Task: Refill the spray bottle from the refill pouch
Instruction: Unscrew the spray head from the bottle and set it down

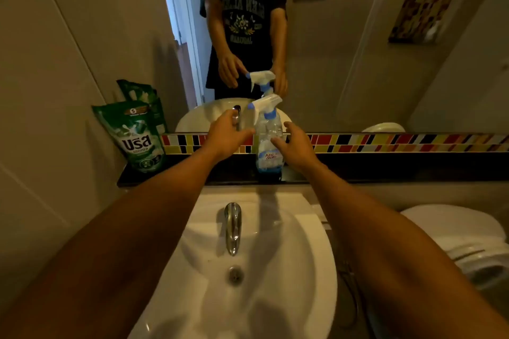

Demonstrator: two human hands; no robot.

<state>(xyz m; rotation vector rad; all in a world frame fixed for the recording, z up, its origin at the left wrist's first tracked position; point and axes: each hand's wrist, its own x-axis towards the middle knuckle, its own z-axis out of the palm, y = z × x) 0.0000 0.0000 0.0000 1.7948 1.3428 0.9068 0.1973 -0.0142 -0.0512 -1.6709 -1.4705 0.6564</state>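
A clear spray bottle [268, 143] with a white and blue trigger head stands upright on the black ledge [358, 170] behind the sink, against the mirror. A little blue liquid shows at its bottom. My left hand [225, 136] reaches in from the left, fingers apart, just short of the bottle's neck. To the bottle's right my right hand [296, 146] is spread open, close to its body and holding nothing. The green refill pouch [136, 136] leans upright in the ledge's left corner, an arm's width left of the bottle.
A white sink [308, 270] with a chrome tap [232, 227] lies below the ledge. A white toilet [454, 239] stands at the right. A strip of coloured tiles [399, 142] runs under the mirror [344, 36], which reflects the person and the bottle.
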